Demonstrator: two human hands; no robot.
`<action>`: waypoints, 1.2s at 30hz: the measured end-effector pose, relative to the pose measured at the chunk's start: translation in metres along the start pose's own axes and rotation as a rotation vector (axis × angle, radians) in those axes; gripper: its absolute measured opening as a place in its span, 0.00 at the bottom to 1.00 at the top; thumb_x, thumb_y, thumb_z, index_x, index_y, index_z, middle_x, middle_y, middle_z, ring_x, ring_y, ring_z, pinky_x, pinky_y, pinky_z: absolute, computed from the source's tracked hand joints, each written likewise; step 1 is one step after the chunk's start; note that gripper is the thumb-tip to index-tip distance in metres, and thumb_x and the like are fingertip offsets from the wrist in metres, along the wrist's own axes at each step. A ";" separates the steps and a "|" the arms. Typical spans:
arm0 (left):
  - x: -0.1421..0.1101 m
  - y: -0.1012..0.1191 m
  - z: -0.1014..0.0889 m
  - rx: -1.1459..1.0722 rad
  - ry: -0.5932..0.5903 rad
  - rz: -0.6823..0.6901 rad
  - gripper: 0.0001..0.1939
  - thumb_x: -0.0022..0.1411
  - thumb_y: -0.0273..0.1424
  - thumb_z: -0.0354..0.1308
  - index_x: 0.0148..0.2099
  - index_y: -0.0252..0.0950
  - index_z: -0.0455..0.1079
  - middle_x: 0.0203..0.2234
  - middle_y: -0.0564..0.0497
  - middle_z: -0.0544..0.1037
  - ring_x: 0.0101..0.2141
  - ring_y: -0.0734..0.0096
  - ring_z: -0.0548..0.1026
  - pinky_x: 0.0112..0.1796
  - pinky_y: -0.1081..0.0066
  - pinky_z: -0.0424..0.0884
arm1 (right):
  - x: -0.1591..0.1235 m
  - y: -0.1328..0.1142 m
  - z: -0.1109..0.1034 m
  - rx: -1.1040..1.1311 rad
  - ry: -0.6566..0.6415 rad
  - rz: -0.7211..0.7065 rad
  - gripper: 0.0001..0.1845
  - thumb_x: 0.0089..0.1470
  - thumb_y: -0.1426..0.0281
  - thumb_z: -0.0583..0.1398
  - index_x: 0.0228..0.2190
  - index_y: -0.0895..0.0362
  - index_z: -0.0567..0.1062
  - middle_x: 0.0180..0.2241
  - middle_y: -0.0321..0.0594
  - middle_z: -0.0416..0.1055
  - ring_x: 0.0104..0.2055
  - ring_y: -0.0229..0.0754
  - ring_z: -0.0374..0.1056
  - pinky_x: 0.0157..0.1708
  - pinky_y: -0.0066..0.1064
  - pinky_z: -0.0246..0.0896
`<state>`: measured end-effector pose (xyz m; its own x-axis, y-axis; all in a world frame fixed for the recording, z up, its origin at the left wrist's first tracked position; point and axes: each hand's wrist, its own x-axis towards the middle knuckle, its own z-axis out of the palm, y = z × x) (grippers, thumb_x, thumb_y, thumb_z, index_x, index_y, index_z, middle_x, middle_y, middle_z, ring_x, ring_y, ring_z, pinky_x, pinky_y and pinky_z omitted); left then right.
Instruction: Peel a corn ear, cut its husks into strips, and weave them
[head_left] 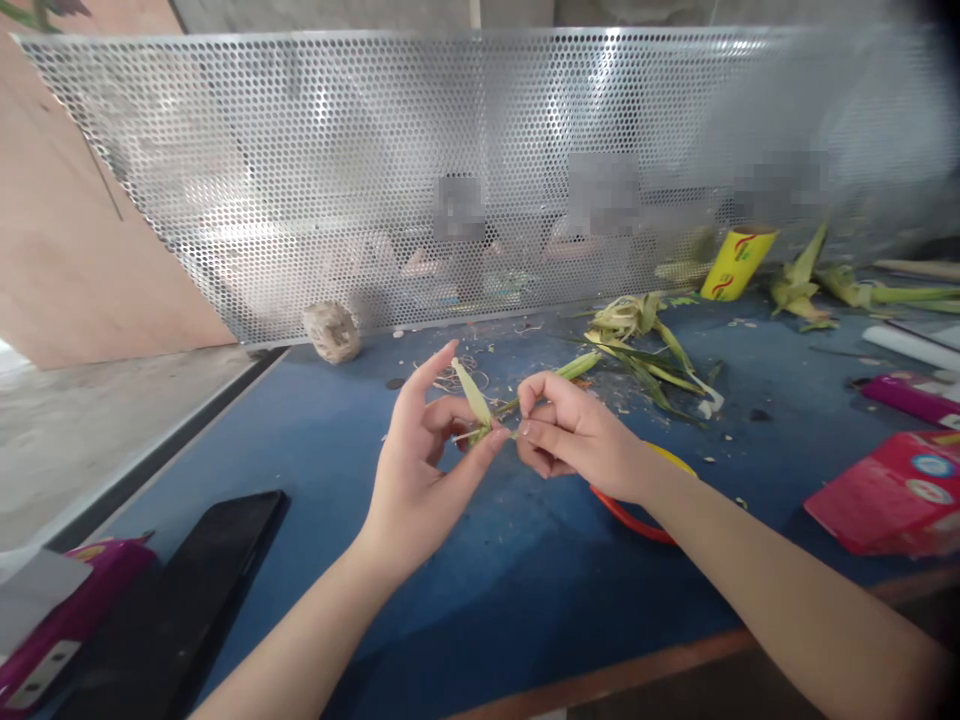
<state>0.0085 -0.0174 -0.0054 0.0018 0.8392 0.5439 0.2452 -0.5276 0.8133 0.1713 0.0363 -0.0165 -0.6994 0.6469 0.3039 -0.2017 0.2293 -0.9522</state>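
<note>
Left grip point(420, 462) pinches a green husk strip point(471, 390), long axis slanting up-left.

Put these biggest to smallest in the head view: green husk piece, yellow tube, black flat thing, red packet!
1. Black flat thing (close to the camera, which helps)
2. Red packet
3. Yellow tube
4. Green husk piece
</note>
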 end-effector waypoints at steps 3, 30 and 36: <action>0.000 -0.002 -0.002 0.038 -0.077 -0.029 0.35 0.56 0.28 0.58 0.62 0.40 0.46 0.29 0.52 0.75 0.33 0.68 0.74 0.40 0.63 0.70 | 0.002 0.001 -0.006 -0.116 0.065 -0.009 0.07 0.58 0.64 0.52 0.37 0.54 0.61 0.27 0.34 0.67 0.26 0.33 0.61 0.27 0.27 0.58; -0.003 0.000 0.006 -0.183 -0.236 -0.289 0.34 0.57 0.29 0.57 0.62 0.39 0.46 0.24 0.57 0.70 0.29 0.75 0.72 0.34 0.72 0.68 | 0.003 -0.002 0.001 -0.071 0.269 -0.095 0.09 0.47 0.67 0.62 0.22 0.58 0.68 0.26 0.33 0.67 0.28 0.31 0.62 0.29 0.25 0.58; -0.001 -0.001 0.005 -0.250 -0.157 -0.398 0.32 0.60 0.41 0.52 0.62 0.35 0.49 0.30 0.49 0.77 0.37 0.66 0.74 0.39 0.65 0.69 | 0.004 -0.006 -0.003 -0.062 0.258 0.020 0.07 0.48 0.68 0.61 0.25 0.57 0.69 0.21 0.31 0.66 0.23 0.31 0.62 0.25 0.25 0.57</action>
<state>0.0135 -0.0168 -0.0073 0.1064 0.9816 0.1586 0.0162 -0.1612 0.9868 0.1715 0.0395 -0.0099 -0.5030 0.8142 0.2900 -0.1411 0.2536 -0.9570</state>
